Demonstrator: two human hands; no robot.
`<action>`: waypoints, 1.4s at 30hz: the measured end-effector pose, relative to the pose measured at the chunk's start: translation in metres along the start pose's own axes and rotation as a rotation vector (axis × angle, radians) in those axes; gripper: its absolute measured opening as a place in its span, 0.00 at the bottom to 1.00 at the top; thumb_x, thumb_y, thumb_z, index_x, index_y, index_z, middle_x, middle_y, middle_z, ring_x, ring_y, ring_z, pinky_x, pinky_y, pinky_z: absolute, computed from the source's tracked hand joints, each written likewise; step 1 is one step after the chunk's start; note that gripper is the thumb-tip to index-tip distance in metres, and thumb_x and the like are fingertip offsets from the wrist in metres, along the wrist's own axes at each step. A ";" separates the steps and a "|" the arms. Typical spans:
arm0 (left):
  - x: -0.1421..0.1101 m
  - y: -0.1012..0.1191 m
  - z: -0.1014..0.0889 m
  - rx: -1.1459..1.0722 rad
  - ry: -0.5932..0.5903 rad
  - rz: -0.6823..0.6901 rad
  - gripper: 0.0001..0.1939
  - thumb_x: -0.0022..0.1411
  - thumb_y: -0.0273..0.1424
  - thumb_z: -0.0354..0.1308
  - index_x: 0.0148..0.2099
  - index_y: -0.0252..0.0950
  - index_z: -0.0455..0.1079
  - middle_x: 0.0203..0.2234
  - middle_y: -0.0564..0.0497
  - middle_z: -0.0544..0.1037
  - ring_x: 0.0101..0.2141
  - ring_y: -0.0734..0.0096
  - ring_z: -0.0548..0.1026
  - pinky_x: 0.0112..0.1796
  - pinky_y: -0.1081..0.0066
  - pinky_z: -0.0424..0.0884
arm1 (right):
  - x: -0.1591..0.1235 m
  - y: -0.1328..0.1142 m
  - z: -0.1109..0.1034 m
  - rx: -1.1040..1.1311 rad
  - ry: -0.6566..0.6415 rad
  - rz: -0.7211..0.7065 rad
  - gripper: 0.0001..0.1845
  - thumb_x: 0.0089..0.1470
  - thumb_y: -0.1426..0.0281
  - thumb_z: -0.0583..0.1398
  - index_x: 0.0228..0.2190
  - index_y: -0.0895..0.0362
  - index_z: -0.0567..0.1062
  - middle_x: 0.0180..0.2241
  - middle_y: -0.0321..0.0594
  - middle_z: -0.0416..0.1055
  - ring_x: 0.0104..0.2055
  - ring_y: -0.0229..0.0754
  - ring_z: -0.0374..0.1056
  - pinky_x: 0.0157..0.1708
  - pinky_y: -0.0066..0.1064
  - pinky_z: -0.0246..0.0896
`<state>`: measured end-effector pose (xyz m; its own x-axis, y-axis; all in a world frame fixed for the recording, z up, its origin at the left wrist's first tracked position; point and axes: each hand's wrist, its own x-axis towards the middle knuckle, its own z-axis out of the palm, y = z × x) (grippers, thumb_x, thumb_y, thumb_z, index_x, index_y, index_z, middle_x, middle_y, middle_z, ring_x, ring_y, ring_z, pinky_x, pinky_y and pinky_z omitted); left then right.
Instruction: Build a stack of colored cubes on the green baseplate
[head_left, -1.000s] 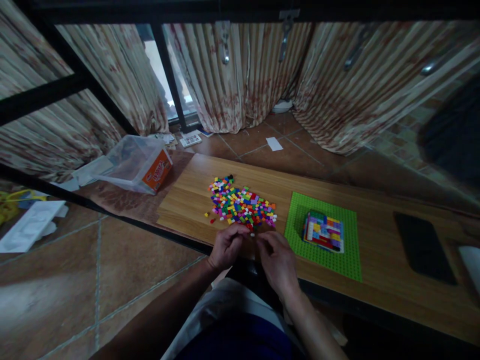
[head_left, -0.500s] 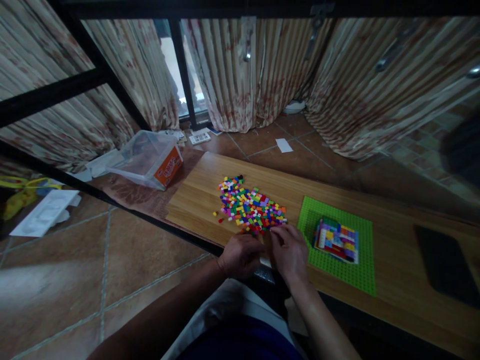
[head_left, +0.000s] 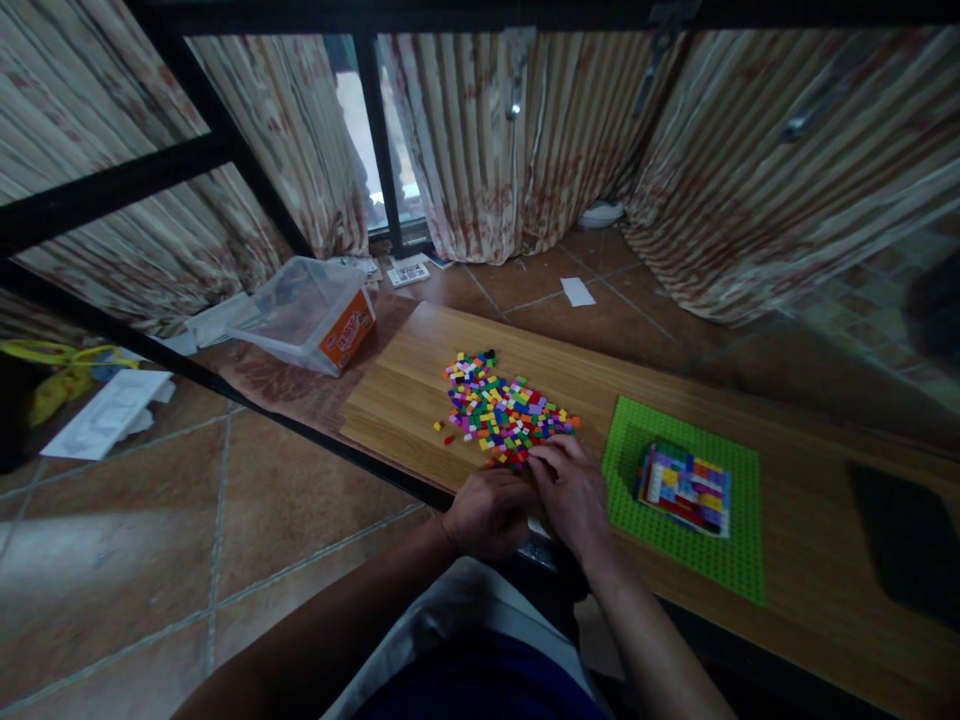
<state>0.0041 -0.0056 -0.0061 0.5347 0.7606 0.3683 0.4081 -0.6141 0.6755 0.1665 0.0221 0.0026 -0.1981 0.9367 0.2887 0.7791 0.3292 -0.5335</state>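
A heap of several small coloured bricks point(head_left: 504, 408) lies on the wooden table point(head_left: 420, 385). My right hand point(head_left: 571, 492) reaches into the near edge of the heap, fingertips curled down onto the bricks; what they pinch is hidden. My left hand point(head_left: 487, 510) rests beside it at the table's front edge, fingers curled under. To the right lies a green baseplate point(head_left: 739, 565) with a low multicoloured block of bricks point(head_left: 686, 487) built on it.
A clear plastic box with an orange label point(head_left: 315, 315) lies on its side at the table's far left. A dark flat object point(head_left: 900, 545) sits at the right. Black frame bars, curtains and a tiled floor with papers surround the table.
My right hand has moved forward from the table edge onto the near side of the brick heap. My left hand has settled back at the edge. The view has shifted slightly.
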 end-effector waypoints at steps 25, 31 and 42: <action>0.001 0.001 0.006 0.049 0.034 -0.070 0.10 0.49 0.21 0.54 0.35 0.36 0.69 0.27 0.49 0.75 0.30 0.68 0.73 0.33 0.70 0.69 | 0.018 0.008 -0.009 -0.202 -0.083 -0.114 0.11 0.57 0.69 0.59 0.41 0.53 0.78 0.51 0.47 0.68 0.50 0.53 0.62 0.49 0.47 0.61; 0.003 0.005 0.002 -0.063 0.161 -0.216 0.08 0.60 0.26 0.54 0.43 0.37 0.69 0.29 0.51 0.75 0.30 0.70 0.73 0.35 0.71 0.69 | 0.010 0.008 -0.017 -0.110 -0.018 -0.139 0.09 0.60 0.67 0.57 0.39 0.53 0.77 0.49 0.46 0.69 0.50 0.51 0.63 0.49 0.46 0.62; 0.006 0.002 -0.007 -0.353 0.158 -0.337 0.13 0.69 0.38 0.52 0.40 0.35 0.72 0.33 0.49 0.75 0.35 0.69 0.73 0.39 0.70 0.69 | -0.021 -0.018 -0.027 0.416 -0.064 0.093 0.08 0.60 0.65 0.57 0.39 0.51 0.77 0.38 0.38 0.77 0.41 0.43 0.72 0.43 0.36 0.67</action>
<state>0.0027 -0.0004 0.0018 0.2870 0.9433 0.1669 0.2487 -0.2416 0.9380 0.1727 -0.0069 0.0270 -0.1855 0.9658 0.1814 0.4914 0.2510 -0.8340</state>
